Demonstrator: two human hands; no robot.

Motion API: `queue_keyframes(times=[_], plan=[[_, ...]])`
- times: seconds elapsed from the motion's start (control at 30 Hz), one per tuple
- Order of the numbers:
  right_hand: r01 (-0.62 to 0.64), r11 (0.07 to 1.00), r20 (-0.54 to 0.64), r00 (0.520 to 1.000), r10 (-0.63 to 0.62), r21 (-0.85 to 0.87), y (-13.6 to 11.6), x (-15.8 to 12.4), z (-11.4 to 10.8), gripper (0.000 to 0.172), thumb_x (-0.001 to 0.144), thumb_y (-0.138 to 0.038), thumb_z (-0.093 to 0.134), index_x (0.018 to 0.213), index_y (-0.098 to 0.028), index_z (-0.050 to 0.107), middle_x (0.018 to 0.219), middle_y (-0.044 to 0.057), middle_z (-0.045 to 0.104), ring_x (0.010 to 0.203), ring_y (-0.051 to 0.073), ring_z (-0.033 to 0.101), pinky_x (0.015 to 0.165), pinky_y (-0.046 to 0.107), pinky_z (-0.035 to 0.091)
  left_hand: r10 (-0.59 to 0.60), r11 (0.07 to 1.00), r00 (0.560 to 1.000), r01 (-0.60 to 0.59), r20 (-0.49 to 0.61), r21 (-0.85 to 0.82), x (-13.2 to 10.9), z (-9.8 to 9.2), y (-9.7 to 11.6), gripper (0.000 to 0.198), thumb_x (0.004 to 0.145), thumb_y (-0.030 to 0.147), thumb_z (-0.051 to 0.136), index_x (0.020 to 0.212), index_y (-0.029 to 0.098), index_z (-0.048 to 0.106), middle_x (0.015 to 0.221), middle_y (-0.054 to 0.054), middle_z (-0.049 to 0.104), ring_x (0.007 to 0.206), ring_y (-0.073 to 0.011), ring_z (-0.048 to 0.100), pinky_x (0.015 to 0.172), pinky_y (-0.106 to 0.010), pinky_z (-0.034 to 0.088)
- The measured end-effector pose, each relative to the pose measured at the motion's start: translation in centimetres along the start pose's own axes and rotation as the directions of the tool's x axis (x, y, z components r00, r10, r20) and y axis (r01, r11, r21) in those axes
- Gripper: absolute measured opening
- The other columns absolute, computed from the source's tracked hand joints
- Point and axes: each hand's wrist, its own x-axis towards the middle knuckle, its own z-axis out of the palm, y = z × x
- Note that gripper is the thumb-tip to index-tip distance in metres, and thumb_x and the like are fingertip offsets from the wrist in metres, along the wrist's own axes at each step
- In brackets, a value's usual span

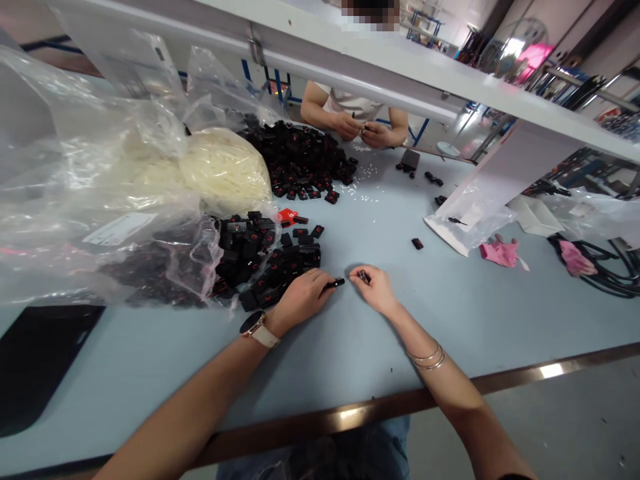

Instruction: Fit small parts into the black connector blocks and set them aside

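My left hand point(306, 293), with a watch on its wrist, is closed on a small black plastic part point(336, 283) whose end sticks out to the right. Just across a narrow gap, my right hand point(376, 288) is pinched around a small dark piece point(364, 276) with a shiny edge; its kind is too small to tell. Beside my left hand lies a heap of black plastic parts point(295, 257) with red marks, partly spilling from a clear plastic bag point(200, 267).
A larger pile of black parts point(305, 157) lies farther back, near a co-worker's hands point(363, 128). Bagged cream-coloured pieces point(225, 167) stand at left, a black tray-like panel point(45, 360) in front. Pink gloves point(500, 252) lie right. A white shelf point(410, 60) crosses above.
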Motion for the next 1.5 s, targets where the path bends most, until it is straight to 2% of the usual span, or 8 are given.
queue_keyframes(times=[0.27,0.63,0.73,0.97,1.23,1.37,1.5], plan=[[0.064,0.995,0.006,0.998,-0.065,0.072,-1.0,-0.9,1.0,0.021,0.081,-0.019,0.057,0.100,-0.022,0.064,0.082,0.000,0.069,0.063,0.011,0.057,0.065,0.023,0.045,0.004,1.000,1.000,-0.005,0.018,0.009,0.0,-0.1,0.1,0.012,0.089,0.023,0.051,0.090,0.016,0.061,0.085,-0.009,0.066,0.081,-0.0216,0.062,0.073,-0.035,0.052],[0.100,0.993,0.057,0.994,-0.096,-0.069,-1.3,-1.2,1.4,0.028,0.082,-0.018,0.055,0.109,-0.026,0.059,0.082,-0.003,0.071,0.064,0.012,0.062,0.066,0.023,0.047,0.032,0.999,0.999,-0.033,0.034,0.014,0.0,-0.1,0.2,0.018,0.092,0.027,0.047,0.090,0.016,0.061,0.086,-0.008,0.065,0.082,-0.0206,0.061,0.075,-0.035,0.052],[0.108,0.988,0.060,0.993,-0.102,-0.107,-1.1,-1.3,1.5,0.028,0.084,-0.019,0.055,0.110,-0.025,0.059,0.083,-0.002,0.071,0.066,0.013,0.063,0.067,0.024,0.048,0.036,0.999,0.998,-0.036,0.049,0.012,0.0,-0.2,0.2,0.016,0.092,0.025,0.048,0.091,0.016,0.061,0.086,-0.008,0.065,0.084,-0.0206,0.061,0.076,-0.035,0.052],[0.201,0.965,0.057,0.979,-0.194,-0.167,-0.7,-1.5,1.8,0.028,0.088,-0.021,0.053,0.115,-0.026,0.060,0.090,0.000,0.073,0.078,0.016,0.066,0.078,0.027,0.049,-0.012,0.999,0.999,0.014,0.053,-0.031,0.1,-0.3,0.1,0.014,0.091,0.024,0.049,0.091,0.016,0.060,0.087,-0.008,0.065,0.083,-0.0199,0.061,0.074,-0.034,0.052],[0.227,0.949,0.103,0.972,-0.209,-0.217,-0.3,-1.4,2.3,0.039,0.085,-0.013,0.051,0.121,-0.027,0.057,0.088,0.000,0.074,0.079,0.016,0.067,0.079,0.027,0.049,-0.015,1.000,0.999,0.015,0.049,-0.010,0.0,-0.2,0.0,0.006,0.088,0.017,0.052,0.088,0.016,0.058,0.085,-0.006,0.064,0.080,-0.0187,0.060,0.072,-0.032,0.051],[0.177,0.977,0.079,0.983,-0.168,-0.123,-0.6,-1.3,2.0,0.032,0.086,-0.019,0.052,0.116,-0.025,0.060,0.087,0.000,0.073,0.073,0.015,0.066,0.074,0.026,0.051,-0.022,0.999,0.999,0.024,0.043,-0.032,0.0,-0.1,0.0,0.004,0.087,0.017,0.054,0.088,0.016,0.058,0.084,-0.007,0.064,0.079,-0.0191,0.060,0.071,-0.032,0.051],[0.101,0.988,-0.085,0.992,-0.091,0.117,-1.2,-1.3,1.4,0.024,0.086,-0.032,0.054,0.106,-0.023,0.064,0.090,0.002,0.073,0.068,0.014,0.065,0.069,0.027,0.053,-0.048,0.998,0.999,0.049,0.015,-0.040,0.0,-0.1,0.0,0.005,0.088,0.020,0.055,0.089,0.017,0.057,0.085,-0.006,0.064,0.081,-0.0192,0.061,0.072,-0.031,0.052]])
